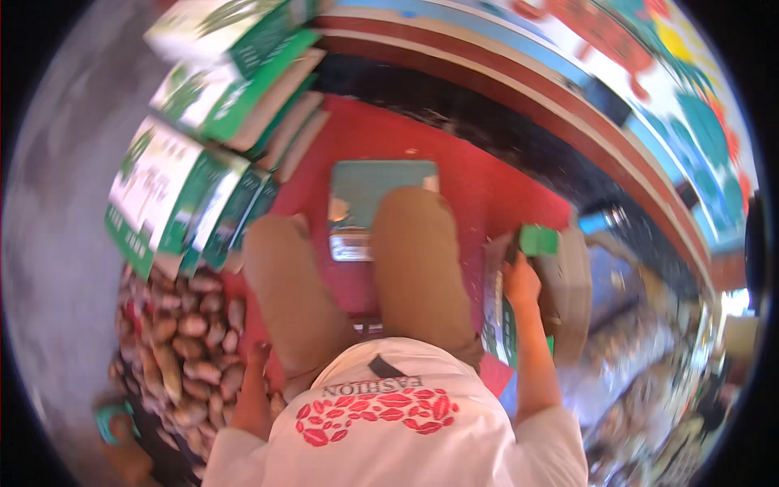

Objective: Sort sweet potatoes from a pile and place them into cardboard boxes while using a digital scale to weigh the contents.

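Note:
My right hand is closed at the near side of an open cardboard box to my right. A dark handle shows in its fist, with a bright green block-shaped thing just beyond; blur hides its exact kind. Down by my left thigh, my left hand is beside a heap of brown tubers. Its fingers are too smeared to read. In front of me, partly behind my right knee, lies a flat scale with a grey-green platform.
White and green printed cartons are stacked at the far left. Red sheeting covers the ground around the scale. Bulging clear plastic bags lie right of the open box. A wall with a colourful mural runs along the far right.

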Action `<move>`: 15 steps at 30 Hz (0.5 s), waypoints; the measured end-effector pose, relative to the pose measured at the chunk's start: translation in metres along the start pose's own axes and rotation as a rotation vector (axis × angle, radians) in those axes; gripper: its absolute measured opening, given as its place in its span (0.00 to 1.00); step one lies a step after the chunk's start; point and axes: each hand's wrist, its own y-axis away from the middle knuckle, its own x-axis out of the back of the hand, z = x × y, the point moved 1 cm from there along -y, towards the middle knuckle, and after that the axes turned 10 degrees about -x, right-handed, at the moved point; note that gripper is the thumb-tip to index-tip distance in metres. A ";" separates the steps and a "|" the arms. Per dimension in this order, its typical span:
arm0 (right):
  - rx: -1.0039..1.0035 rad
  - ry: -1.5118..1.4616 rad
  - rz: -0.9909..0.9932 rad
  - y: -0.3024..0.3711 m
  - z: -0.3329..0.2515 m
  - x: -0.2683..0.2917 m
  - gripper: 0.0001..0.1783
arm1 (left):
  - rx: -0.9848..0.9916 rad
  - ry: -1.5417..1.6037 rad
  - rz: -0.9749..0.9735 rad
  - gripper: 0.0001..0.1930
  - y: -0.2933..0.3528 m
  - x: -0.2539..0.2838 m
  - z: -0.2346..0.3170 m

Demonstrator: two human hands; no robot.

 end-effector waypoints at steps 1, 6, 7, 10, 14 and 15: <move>-0.067 0.069 -0.020 0.003 -0.001 0.009 0.25 | 0.318 0.333 -0.035 0.20 -0.006 0.024 0.027; 0.070 0.091 0.035 0.006 -0.009 0.004 0.24 | 0.618 0.625 0.022 0.24 0.038 0.078 0.071; 0.098 0.049 0.032 -0.001 0.000 0.001 0.23 | 0.576 0.653 -0.053 0.23 0.034 0.087 0.075; 0.183 0.091 0.073 -0.004 0.004 0.000 0.19 | 0.700 0.785 0.013 0.22 0.043 0.102 0.091; 0.289 0.181 -0.070 -0.048 0.045 -0.020 0.20 | 0.739 0.859 0.014 0.21 0.051 0.092 0.097; 0.269 0.228 -0.044 -0.042 0.039 -0.012 0.22 | 0.769 0.865 -0.008 0.21 0.057 0.086 0.100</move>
